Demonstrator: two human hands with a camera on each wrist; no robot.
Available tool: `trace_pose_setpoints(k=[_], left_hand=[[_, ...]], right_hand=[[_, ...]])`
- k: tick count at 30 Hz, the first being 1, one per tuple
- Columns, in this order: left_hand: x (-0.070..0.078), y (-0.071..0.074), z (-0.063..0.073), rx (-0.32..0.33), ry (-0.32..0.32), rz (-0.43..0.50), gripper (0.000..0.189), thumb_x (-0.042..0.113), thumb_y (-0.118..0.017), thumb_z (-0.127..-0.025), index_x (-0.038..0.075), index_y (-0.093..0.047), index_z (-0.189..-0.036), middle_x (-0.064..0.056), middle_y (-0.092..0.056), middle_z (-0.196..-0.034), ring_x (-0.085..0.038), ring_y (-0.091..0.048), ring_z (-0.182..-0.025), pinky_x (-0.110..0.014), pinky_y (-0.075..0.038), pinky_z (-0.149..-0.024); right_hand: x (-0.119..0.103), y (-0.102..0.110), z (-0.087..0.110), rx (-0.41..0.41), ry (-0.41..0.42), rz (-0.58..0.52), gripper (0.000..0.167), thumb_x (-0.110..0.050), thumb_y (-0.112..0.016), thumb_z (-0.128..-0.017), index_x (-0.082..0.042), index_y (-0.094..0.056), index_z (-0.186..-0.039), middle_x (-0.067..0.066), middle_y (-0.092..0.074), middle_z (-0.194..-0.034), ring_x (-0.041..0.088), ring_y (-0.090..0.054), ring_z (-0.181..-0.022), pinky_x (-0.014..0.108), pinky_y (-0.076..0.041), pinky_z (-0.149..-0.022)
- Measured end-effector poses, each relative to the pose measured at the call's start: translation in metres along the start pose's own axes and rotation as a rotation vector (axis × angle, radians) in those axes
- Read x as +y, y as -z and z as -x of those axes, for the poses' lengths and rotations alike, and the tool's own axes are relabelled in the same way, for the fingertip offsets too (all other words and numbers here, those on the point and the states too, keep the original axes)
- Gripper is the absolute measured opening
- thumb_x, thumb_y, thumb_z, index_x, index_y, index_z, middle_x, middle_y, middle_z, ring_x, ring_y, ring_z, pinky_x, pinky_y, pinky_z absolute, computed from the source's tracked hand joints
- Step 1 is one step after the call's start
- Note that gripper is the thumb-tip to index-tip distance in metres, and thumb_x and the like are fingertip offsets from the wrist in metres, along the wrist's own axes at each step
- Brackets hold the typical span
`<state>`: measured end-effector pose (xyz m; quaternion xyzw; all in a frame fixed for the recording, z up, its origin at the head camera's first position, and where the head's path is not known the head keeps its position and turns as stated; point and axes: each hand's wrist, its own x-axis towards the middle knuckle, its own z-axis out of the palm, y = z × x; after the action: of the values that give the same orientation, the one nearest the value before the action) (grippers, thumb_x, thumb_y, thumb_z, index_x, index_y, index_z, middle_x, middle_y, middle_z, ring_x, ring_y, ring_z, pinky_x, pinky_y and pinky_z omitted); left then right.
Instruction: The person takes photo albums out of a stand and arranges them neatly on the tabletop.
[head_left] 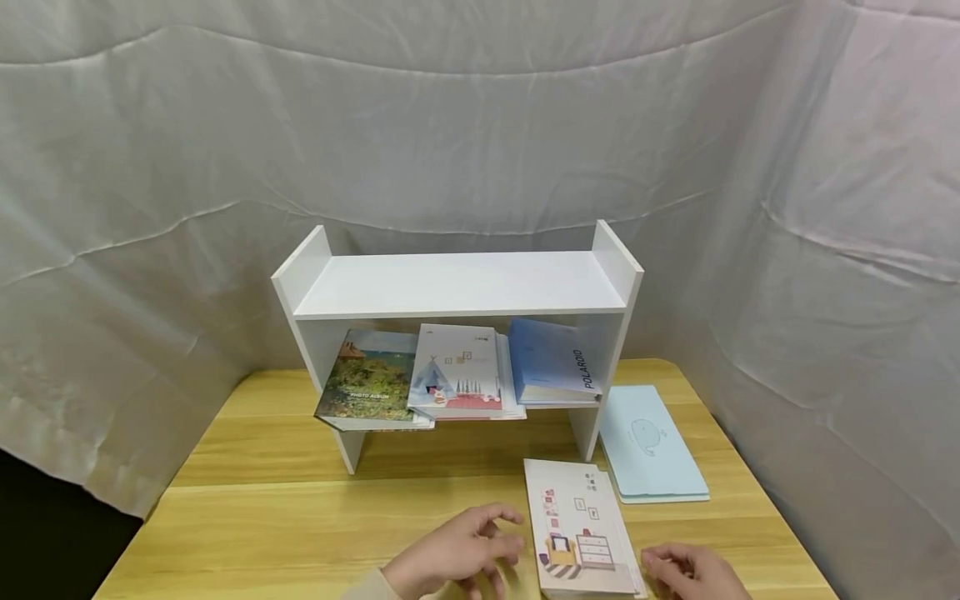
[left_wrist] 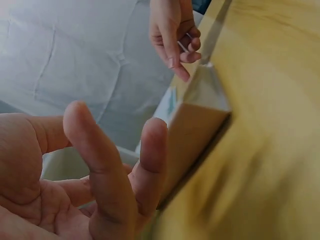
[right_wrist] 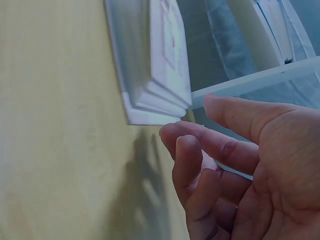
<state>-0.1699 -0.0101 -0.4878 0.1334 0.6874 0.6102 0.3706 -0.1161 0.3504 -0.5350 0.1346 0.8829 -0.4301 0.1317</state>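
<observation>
A white photo album point(head_left: 576, 527) with a drawing of a yellow armchair and a chest of drawers lies flat on the table in the head view. My left hand point(head_left: 467, 552) hovers just left of it, fingers loosely bent and holding nothing. Beyond those fingers, the left wrist view shows the album's page-edge side point(left_wrist: 192, 135). On the album's other side is my right hand point(head_left: 693, 572), relaxed and holding nothing. In the right wrist view its fingertips point(right_wrist: 172, 131) are near the corner of the album point(right_wrist: 167, 65).
A white two-tier shelf point(head_left: 457, 283) stands behind. Its lower tier bears a green photo album point(head_left: 371, 379), a white album with a tent drawing point(head_left: 457, 367) and a blue Polaroid album point(head_left: 551, 358). Light blue albums point(head_left: 651, 442) lie right of the shelf. Grey curtains point(head_left: 480, 150) surround the table.
</observation>
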Motion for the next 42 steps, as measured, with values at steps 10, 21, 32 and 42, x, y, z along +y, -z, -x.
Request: trace_pose_setpoints(k=[10,21,32,42], left_hand=[[0.043,0.013,0.004,0.060,-0.105,-0.054,0.044,0.027,-0.070,-0.107,0.018,-0.055,-0.147,-0.014,-0.062,-0.112,-0.018,-0.070,-0.068,-0.022,-0.051,-0.043],[0.077,0.025,0.004,0.109,-0.182,-0.132,0.059,0.033,-0.069,-0.108,0.028,-0.042,-0.160,-0.013,-0.067,-0.111,-0.029,-0.076,-0.077,-0.031,-0.056,-0.045],[0.103,0.026,-0.003,0.129,-0.186,-0.132,0.078,0.034,-0.071,-0.106,0.036,-0.025,-0.170,-0.010,-0.070,-0.112,-0.037,-0.077,-0.083,-0.033,-0.060,-0.050],[0.113,0.029,-0.013,0.138,-0.171,-0.104,0.087,0.033,-0.072,-0.106,0.039,-0.015,-0.172,-0.013,-0.067,-0.116,-0.028,-0.076,-0.077,-0.033,-0.061,-0.053]], right_hand=[[-0.026,0.015,-0.005,-0.033,0.111,-0.011,0.053,-0.040,-0.066,-0.107,0.004,-0.065,-0.138,0.003,-0.073,-0.087,0.020,-0.065,-0.074,0.032,-0.054,-0.063],[-0.060,0.024,-0.005,0.033,0.169,0.021,0.052,-0.033,-0.067,-0.107,-0.005,-0.056,-0.150,0.006,-0.074,-0.092,0.018,-0.065,-0.072,0.029,-0.054,-0.062],[-0.086,0.031,-0.001,0.148,0.345,0.006,0.054,-0.027,-0.072,-0.105,-0.014,-0.051,-0.153,-0.001,-0.074,-0.083,0.011,-0.067,-0.064,0.026,-0.051,-0.057],[-0.114,0.033,-0.005,0.199,0.490,0.044,0.058,-0.023,-0.071,-0.106,-0.024,-0.046,-0.159,-0.001,-0.072,-0.086,0.007,-0.067,-0.064,0.026,-0.057,-0.062]])
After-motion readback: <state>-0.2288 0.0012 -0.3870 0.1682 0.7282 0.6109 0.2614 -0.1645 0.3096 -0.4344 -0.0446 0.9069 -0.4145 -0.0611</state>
